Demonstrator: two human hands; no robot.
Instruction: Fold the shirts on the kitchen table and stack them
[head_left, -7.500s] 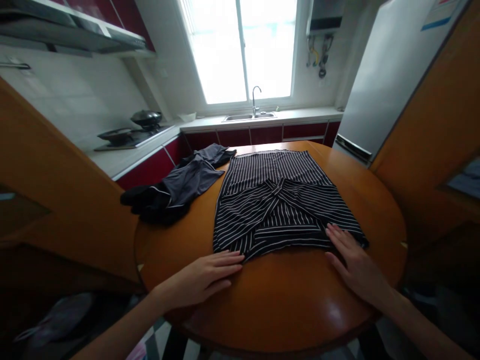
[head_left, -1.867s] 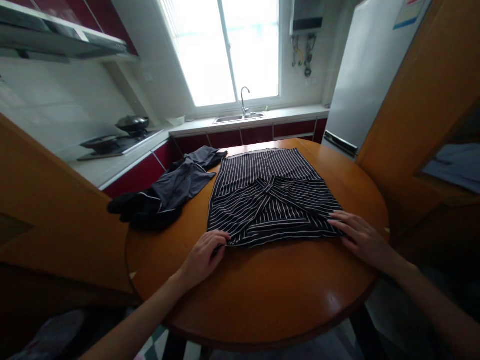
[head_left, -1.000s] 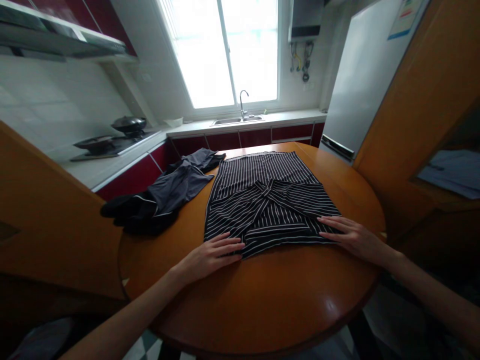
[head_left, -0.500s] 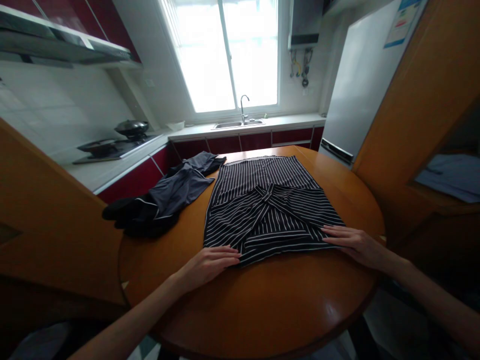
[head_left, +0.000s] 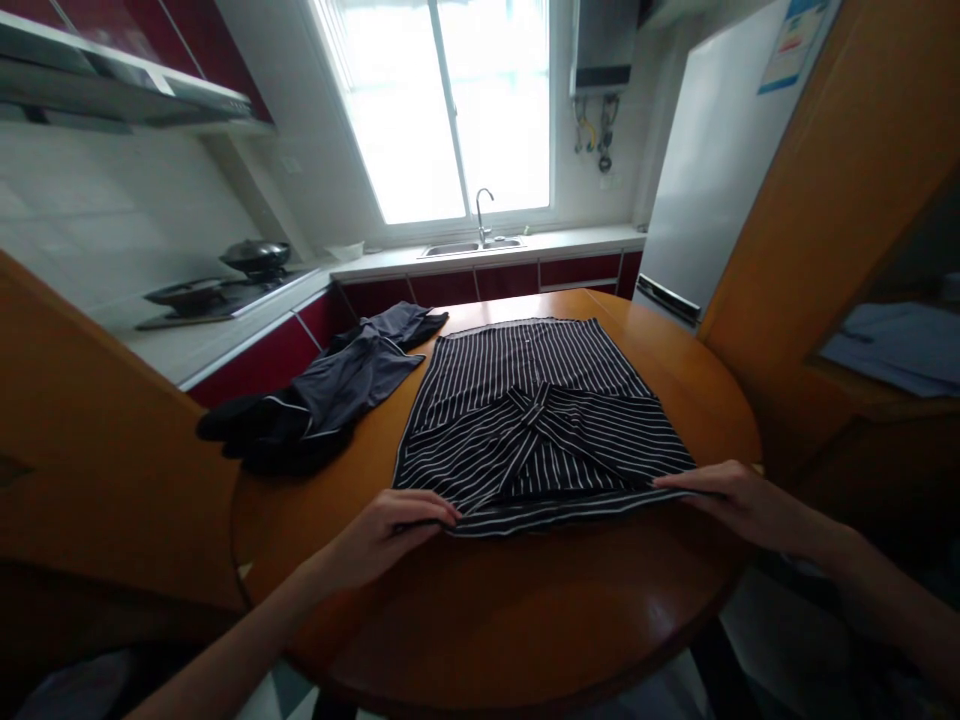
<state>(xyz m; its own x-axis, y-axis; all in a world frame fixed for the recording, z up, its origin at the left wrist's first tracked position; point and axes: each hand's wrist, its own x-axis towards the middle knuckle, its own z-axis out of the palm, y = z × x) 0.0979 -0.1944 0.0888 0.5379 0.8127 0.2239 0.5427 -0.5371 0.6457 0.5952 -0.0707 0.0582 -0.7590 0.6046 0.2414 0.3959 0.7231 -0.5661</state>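
Striped garment (head_left: 540, 440), flat mid-table, near edge lifted. Left of it, dark clothes (head_left: 349, 390), likely parked there to leave room. I see the left hand (head_left: 375, 535) pinching that edge, the right hand (head_left: 739, 500) gripping its right end; wide spacing probably spreads it evenly. Round wooden table (head_left: 525, 610), glossy. Kitchen beyond: hob (head_left: 232, 298), sink (head_left: 450, 249), fridge (head_left: 712, 180).

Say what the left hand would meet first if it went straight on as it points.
Most likely the striped garment: the left hand pinches its near edge; exact depth is unclear.
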